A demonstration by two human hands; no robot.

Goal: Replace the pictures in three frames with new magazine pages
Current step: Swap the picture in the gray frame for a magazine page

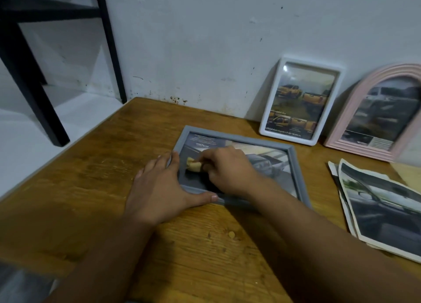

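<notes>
Your left hand (159, 186) lies spread flat on the worn wooden table (91, 177), fingers straight and thumb pressed along the near-left corner of the flat grey rectangular picture frame (298, 172), while your right hand (227, 170) rests on its car picture, fingers curled around a small yellowish roll (194, 166). Behind, a white rounded frame (300, 101) and a pink arched frame (378, 113) lean against the wall, and loose torn magazine pages (382, 207) lie at the right

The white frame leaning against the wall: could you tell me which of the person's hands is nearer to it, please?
Right. The right hand pinches a small tan piece over the grey frame, just below and left of the white frame; the left hand rests at the grey frame's left corner, farther away.
</notes>
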